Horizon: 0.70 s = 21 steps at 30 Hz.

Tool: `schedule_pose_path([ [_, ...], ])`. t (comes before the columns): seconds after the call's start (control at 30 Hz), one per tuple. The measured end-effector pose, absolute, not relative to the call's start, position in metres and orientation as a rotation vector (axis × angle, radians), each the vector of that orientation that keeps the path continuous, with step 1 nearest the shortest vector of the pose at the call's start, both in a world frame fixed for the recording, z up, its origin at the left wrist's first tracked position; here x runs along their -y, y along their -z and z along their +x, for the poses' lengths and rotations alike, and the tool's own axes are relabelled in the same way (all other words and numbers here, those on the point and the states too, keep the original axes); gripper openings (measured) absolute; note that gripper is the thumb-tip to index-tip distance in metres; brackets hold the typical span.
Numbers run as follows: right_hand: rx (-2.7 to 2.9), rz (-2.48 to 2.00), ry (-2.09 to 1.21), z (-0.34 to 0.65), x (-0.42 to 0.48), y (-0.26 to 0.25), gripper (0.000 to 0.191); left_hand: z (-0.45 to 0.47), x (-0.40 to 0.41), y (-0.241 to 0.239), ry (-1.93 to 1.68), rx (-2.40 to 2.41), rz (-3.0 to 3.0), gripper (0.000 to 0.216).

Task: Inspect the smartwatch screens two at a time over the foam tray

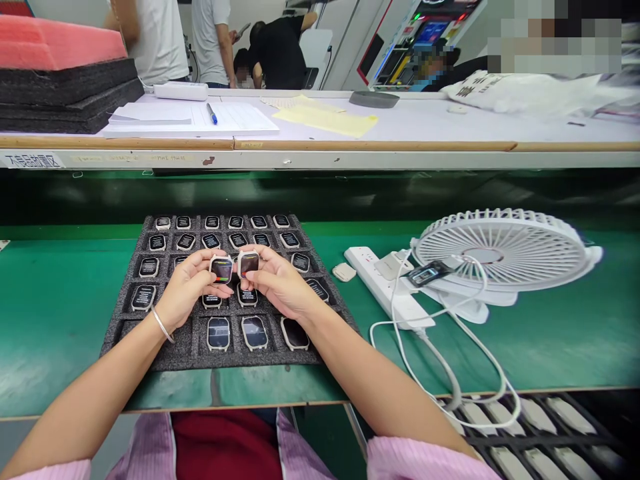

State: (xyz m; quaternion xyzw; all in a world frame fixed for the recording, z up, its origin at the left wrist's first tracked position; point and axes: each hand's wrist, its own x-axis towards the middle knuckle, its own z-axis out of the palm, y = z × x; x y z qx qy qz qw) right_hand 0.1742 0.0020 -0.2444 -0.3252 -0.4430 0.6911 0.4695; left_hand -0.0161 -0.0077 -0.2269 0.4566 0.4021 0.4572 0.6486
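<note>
My left hand (191, 283) pinches a smartwatch (221, 269) without a strap, its screen lit with coloured marks. Beside it, my right hand (274, 280) grips a second smartwatch (249, 264), also lit, thumb low on its face. Both are held close together above a black foam tray (187, 347). Rows of similar watches sit in the tray's pockets, many showing white text. In the front row, a watch (219, 333) and its neighbours to the right have dark screens. My hands and forearms cover some of the pockets.
A white fan (500, 253) stands on the green bench to the right, beside a power strip (390, 287) with looped cables (450, 387). The shelf (310, 127) behind holds foam blocks (60, 93), papers and a pen (212, 113). More trays (545, 440) lie lower right. Several people are beyond.
</note>
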Motion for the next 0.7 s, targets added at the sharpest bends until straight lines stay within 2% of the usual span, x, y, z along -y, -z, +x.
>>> schedule_pose_path([
  [0.3, 0.983, -0.755, -1.766, 0.17, -0.018, 0.227, 0.02, -0.019, -0.008, 0.216, -1.105, -0.868, 0.986, 0.027],
  [0.7, 1.308, -0.545, -1.439, 0.178, -0.036, 0.064, 0.016, -0.01, -0.029, 0.059, -1.353, -0.613, 1.311, 0.015],
])
